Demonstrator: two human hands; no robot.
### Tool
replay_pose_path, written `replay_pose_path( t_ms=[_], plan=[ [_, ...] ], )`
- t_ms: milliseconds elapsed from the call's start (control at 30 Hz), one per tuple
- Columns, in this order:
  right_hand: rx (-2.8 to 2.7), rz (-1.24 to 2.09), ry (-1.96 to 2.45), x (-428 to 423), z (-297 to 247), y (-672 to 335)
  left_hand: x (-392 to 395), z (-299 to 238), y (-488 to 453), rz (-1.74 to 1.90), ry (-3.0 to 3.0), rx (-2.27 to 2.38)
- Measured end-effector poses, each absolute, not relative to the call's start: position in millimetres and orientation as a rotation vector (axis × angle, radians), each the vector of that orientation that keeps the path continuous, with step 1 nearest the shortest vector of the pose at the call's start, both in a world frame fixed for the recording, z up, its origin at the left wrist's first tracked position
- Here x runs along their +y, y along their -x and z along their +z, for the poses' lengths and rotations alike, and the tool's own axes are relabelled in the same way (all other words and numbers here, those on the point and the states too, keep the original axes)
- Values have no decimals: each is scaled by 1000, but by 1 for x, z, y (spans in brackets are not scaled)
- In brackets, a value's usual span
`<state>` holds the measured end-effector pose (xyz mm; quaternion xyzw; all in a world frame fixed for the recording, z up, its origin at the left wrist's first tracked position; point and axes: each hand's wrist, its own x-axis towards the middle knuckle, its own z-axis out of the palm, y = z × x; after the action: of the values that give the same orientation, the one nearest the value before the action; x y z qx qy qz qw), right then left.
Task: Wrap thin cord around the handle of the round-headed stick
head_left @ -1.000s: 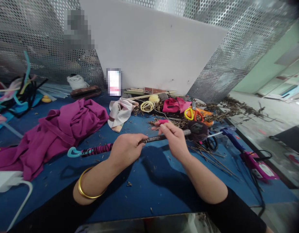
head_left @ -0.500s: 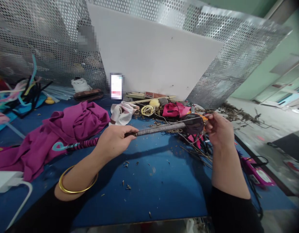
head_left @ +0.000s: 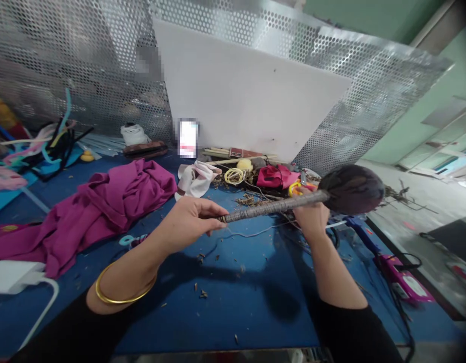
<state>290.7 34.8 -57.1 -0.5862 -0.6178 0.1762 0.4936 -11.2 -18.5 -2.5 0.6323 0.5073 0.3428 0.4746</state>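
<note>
My left hand is closed round the thin end of a stick wound with grey cord. At the stick's far end is a large dark ball, raised above the table at the right. A slack thread hangs from near my left fingertips and runs rightward under the stick. Behind the stick, my right hand is at the yellow and orange handles of what look like scissors. The stick hides its fingers, so their grip does not show. A striped, wrapped piece with a light blue loop shows beyond my left wrist.
Purple cloth lies at the left beside a white charger. At the back are a white cloth, yellow cord, a pink pouch and dry plant bits. A blue glue gun and magenta device are at the right.
The stick's ball end has swung rightward and toward me. My right hand has left the stretched thread and moved left and down behind the stick; the thread now hangs slack.
</note>
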Motion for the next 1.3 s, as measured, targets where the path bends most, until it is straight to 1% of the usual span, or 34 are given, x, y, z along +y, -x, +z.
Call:
replay_pose_path(
  t_ms=[67, 100, 167, 267, 333, 433, 533, 600, 733, 800, 867, 967, 1033, 1133, 1300],
  plan=[
    [-1609, 447, 1335, 24, -60, -261, -20, -4, 8, 854, -1484, 1231],
    [-1681, 510, 1263, 17, -62, -245, -20, -5, 6, 858, -1462, 1230],
    [-1820, 731, 1099, 1, -65, -215, -20, -7, 3, 866, -1420, 1238],
    [-1893, 1019, 980, -21, -69, -185, -20, -9, 0, 866, -1373, 1255],
    [-1900, 1071, 985, -31, -69, -179, -20, -9, -1, 870, -1362, 1270],
    [-1866, 833, 1021, -39, -65, -182, -18, -9, -1, 884, -1360, 1295],
    [-1835, 652, 896, -45, -58, -187, -18, -10, -2, 896, -1344, 1298],
    [-1825, 680, 789, -47, -56, -188, -18, -13, -4, 901, -1323, 1269],
    [-1761, 922, 585, -48, -56, -185, -18, -21, -9, 877, -1339, 1229],
    [-1766, 981, 530, -47, -57, -184, -16, -27, -11, 867, -1371, 1252],
    [-1896, 857, 531, -47, -58, -183, -15, -33, -12, 868, -1432, 1285],
    [-2172, 472, 561, -47, -57, -184, -14, -39, -13, 898, -1563, 1324],
    [-2243, 310, 577, -48, -56, -185, -15, -41, -14, 922, -1648, 1353],
    [-2229, 262, 601, -49, -55, -184, -16, -41, -16, 912, -1759, 1409],
    [-2196, 305, 599, -51, -55, -183, -16, -40, -17, 863, -1839, 1461]
  ],
)
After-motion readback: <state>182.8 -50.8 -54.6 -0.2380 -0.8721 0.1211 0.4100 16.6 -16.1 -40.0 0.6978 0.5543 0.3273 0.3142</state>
